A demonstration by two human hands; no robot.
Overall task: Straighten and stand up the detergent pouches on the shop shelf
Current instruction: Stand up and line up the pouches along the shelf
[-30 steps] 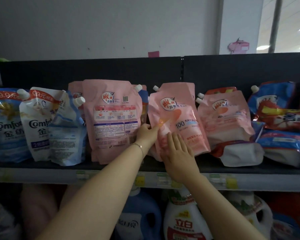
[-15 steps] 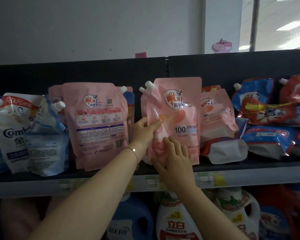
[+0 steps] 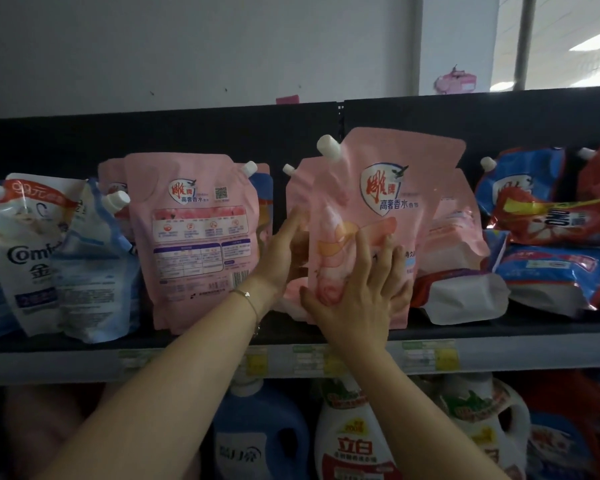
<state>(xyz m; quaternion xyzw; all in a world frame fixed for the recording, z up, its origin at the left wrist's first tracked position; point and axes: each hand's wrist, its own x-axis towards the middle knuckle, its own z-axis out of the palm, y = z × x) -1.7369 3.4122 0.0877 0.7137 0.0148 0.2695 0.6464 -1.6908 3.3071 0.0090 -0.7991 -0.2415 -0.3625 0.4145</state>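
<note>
Pouch (image 3: 388,209) standing tall on shelf (image 3: 84,344), spout (image 3: 329,148) up-left, right hand (image 3: 357,296) spread flat on front, left hand (image 3: 281,251) straight-fingered at its edge, slumped pouch (image 3: 454,237) crowding right.

A thin chain bracelet (image 3: 252,304) (one small pale charm (image 3: 247,293) on it) circles the wrist behind the left grip (image 3: 281,251); both forearms (image 3: 174,393) are bare.

A grey wall (image 3: 187,46) carries a small pink note (image 3: 287,99) low down. Farther right a pink sticker (image 3: 456,81) sits on a white pillar (image 3: 458,29). Below, a blue jug (image 3: 260,427) stands just beside a white jug (image 3: 354,445) with a red label
</note>
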